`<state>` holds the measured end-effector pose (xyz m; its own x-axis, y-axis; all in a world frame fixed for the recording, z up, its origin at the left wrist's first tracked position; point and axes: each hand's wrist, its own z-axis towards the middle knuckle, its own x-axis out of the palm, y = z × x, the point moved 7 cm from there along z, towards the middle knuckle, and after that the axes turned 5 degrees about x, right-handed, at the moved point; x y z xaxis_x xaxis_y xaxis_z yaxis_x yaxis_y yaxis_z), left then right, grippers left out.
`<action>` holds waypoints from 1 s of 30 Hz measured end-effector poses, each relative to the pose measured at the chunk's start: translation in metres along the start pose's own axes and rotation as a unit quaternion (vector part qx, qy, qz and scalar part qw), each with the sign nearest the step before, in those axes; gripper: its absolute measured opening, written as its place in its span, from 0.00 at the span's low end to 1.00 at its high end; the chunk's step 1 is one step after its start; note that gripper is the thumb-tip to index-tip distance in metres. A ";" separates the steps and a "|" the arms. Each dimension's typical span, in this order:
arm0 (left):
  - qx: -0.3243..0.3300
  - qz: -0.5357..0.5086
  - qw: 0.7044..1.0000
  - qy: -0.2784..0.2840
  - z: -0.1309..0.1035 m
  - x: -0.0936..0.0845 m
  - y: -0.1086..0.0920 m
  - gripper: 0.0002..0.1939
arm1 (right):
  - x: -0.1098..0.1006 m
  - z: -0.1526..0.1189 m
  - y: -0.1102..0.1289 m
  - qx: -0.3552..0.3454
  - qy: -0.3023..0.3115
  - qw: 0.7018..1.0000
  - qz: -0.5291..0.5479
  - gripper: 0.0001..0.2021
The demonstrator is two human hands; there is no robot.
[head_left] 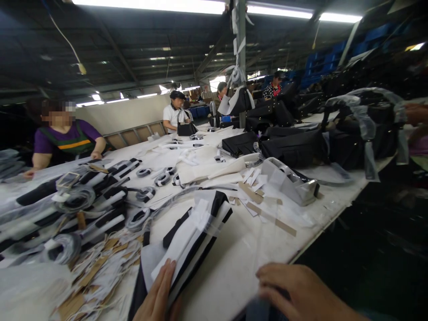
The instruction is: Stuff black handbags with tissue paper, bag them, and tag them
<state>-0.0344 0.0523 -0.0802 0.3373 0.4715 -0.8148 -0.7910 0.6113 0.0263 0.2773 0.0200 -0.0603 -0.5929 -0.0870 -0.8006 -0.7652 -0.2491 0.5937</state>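
Note:
A black bag [197, 249], wrapped partly in white paper [182, 243] and clear film, stands tilted at the table's near side. My left hand [157, 290] is closed on its lower end, fingers lying over the paper. To the right, at the bottom edge, my right hand [297, 285] has its fingers bent over a dark piece with a greyish plastic-like strip [257, 307]. That piece is cut off by the frame and blurred, so its kind is unclear. Left of the bag lies a heap of paper tags [103, 263] with strings.
Several film-wrapped straps [76, 198] pile up on the left. Black bags [294, 147] line the table's right side, near a pole [241, 58]. Cardboard strips [267, 214] lie mid-table. A person in a purple top [72, 138] stands left; other people work farther back.

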 end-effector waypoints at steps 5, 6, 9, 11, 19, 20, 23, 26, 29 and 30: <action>-0.037 -0.009 0.999 -0.004 0.001 -0.003 -0.007 0.39 | 0.005 0.025 -0.056 0.103 -0.141 0.978 -0.112 0.36; -0.047 -0.013 0.999 -0.007 0.001 -0.004 -0.007 0.39 | 0.016 0.028 -0.060 0.111 -0.124 0.978 -0.122 0.39; -0.064 -0.019 0.997 -0.025 0.003 -0.009 -0.010 0.39 | 0.054 0.034 -0.042 0.041 -0.019 0.994 -0.095 0.39; -0.098 -0.011 0.994 -0.043 0.004 -0.013 -0.009 0.38 | 0.074 0.036 -0.009 -0.069 0.081 0.993 -0.043 0.39; -0.176 0.041 0.983 -0.039 0.006 -0.017 -0.004 0.35 | 0.078 0.101 0.069 -0.320 0.174 0.930 0.055 0.27; -0.182 0.043 0.982 -0.038 0.006 -0.016 -0.004 0.35 | 0.080 0.110 0.072 -0.334 0.163 0.927 0.056 0.26; -0.178 0.045 0.982 -0.038 0.007 -0.013 -0.008 0.36 | 0.080 0.118 0.079 -0.349 0.085 0.932 0.043 0.22; -0.116 0.058 0.990 -0.047 0.010 -0.007 -0.020 0.36 | 0.066 0.090 0.091 -0.379 0.044 0.923 0.044 0.17; -0.057 0.079 0.993 -0.063 0.014 -0.001 -0.035 0.32 | 0.033 0.061 0.106 -0.431 0.021 0.899 0.074 0.11; -0.045 0.084 0.993 -0.068 0.016 0.000 -0.040 0.30 | 0.018 0.062 0.109 -0.430 -0.008 0.899 0.081 0.09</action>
<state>0.0052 0.0385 -0.0722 0.2577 0.6475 -0.7171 -0.8823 0.4603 0.0986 0.1681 0.0508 -0.0054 -0.6870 -0.1774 -0.7047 -0.1950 -0.8891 0.4140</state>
